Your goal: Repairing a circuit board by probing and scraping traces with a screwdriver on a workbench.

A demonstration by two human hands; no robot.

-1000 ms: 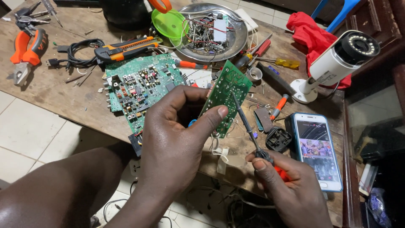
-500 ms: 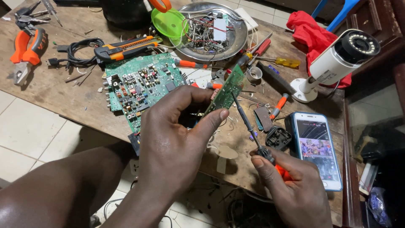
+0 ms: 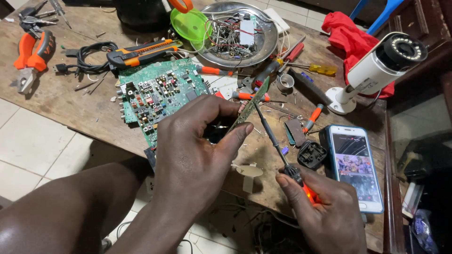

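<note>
The left hand pinches a small green board edge-on, its long axis slanting up and away from the fingers. The right hand grips a screwdriver, tip pointing up-left onto the board.

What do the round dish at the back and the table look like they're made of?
Dish: likely steel or aluminium, given its shiny silver surface with reflections on the rim. Table: bare wood, matte brown, with visible grain and scuffs.
</note>
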